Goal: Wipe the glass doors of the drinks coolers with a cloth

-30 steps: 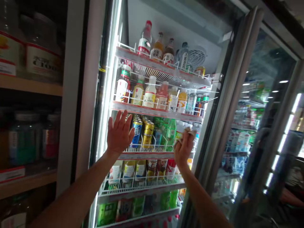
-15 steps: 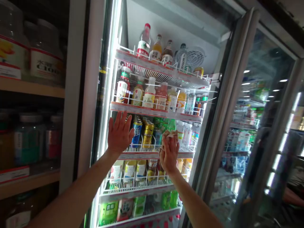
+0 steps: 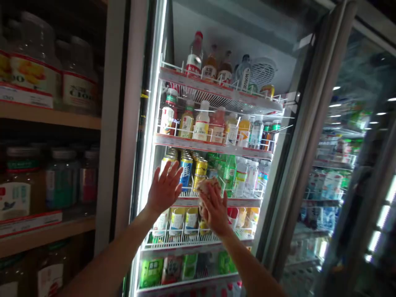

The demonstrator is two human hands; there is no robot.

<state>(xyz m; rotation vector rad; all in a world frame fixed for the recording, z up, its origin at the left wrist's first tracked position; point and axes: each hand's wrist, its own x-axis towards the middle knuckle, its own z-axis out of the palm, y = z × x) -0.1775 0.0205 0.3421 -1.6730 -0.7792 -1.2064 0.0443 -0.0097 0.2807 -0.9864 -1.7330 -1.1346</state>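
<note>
A lit drinks fridge with a glass door (image 3: 185,159) fills the middle of the head view. My left hand (image 3: 163,187) is spread with its palm toward the glass, in front of the can shelf; it looks pressed on the pane. My right hand (image 3: 214,206) lies over a crumpled, pale cloth (image 3: 210,184) with brownish patches, held against the glass to the right of my left hand. Behind the pane, near my hands, stand a blue can (image 3: 186,173), a gold can (image 3: 200,172) and a green bottle (image 3: 229,173).
Shelves of bottles (image 3: 34,78) stand to the left, past the grey door frame (image 3: 111,123). On the right, a metal frame (image 3: 305,136) borders another glass door, with more stocked drinks visible in it and lamp reflections. Bottles (image 3: 201,126) line the fridge's upper shelves.
My right hand and the cloth have moved down and slightly left across the glass. My left hand is lower in the view and a little further right. The view has shifted slightly left.
</note>
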